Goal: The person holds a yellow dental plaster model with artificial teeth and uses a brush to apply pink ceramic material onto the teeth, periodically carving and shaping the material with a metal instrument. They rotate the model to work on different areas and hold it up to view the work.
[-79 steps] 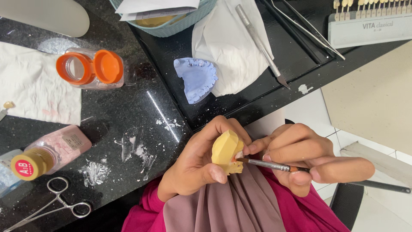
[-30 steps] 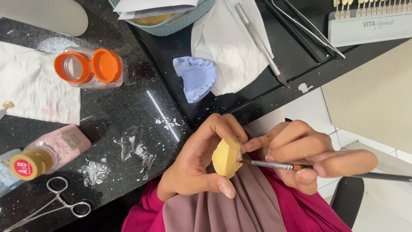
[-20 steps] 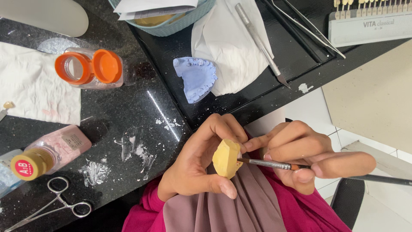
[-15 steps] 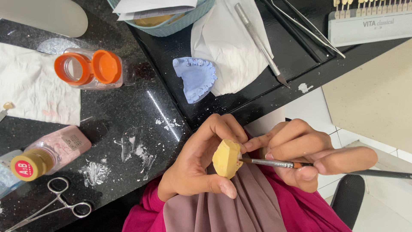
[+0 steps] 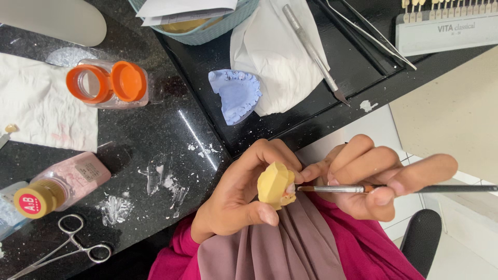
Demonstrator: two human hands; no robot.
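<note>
The left hand (image 5: 236,199) is closed around a small yellow dental cast (image 5: 275,184), thumb below and fingers curled over the top, holding it in the air just off the edge of the surface (image 5: 171,135) and above a mauve scarf (image 5: 280,249) and magenta sleeves (image 5: 176,256). The right hand (image 5: 373,179) pinches a thin brush (image 5: 363,189) between thumb and fingers, its handle running off to the right and its tip touching the cast's right side, where a small pinkish patch shows.

Beyond the hands, on the black speckled surface, a pale blue dental cast (image 5: 236,94) lies beside a crumpled white tissue (image 5: 275,52). A slim metal instrument (image 5: 311,49) rests across that tissue, and two more long metal tools (image 5: 376,33) lie on the dark tray-like area toward the right. A tooth shade guide (image 5: 446,26) stands at the far right corner. A teal basket (image 5: 207,21) with papers sits at the top edge.

To the left, a clear jar with an open orange flip lid (image 5: 111,83) stands near a white cloth (image 5: 41,109). Nearer the edge lie a pinkish bottle with a yellow cap (image 5: 62,184) and metal scissor-handled forceps (image 5: 72,251), with white smears (image 5: 161,181) on the surface between them and the hands
</note>
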